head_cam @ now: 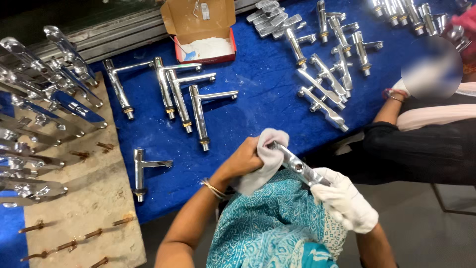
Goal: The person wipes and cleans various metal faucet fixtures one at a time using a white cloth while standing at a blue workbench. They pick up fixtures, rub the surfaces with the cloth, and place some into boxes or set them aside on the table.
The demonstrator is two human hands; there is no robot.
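The fingers of the left hand (244, 160) are curled tight around a white cloth (263, 166), pressing it over the upper end of a shiny metal tap (296, 166); the cloth is soft and crumpled, bunched at the top and hanging down below the hand. The right hand (347, 201), in a white knitted glove, has its fingers closed around the lower end of the same tap, so the tap runs slantwise between both hands, above the person's lap and its teal patterned fabric (277, 223), just off the near edge of the tabletop (258, 99). The tap is a slim chrome bar with round holes along its flat face. A thin bangle (214, 188) sits on the left wrist. The tabletop is covered in blue cloth dusted with white specks. On it lie a row of long chrome taps (178, 94) with brass-coloured threaded ends, and one single tap (141, 171) nearer the edge. Further right is a loose heap of similar taps (325, 74). An open cardboard box (201, 30) at the far edge holds white padding. To the left, a rough board (94, 198) with rusty pegs carries more chrome taps. Another person's dark sleeve (416, 149) reaches in from the right
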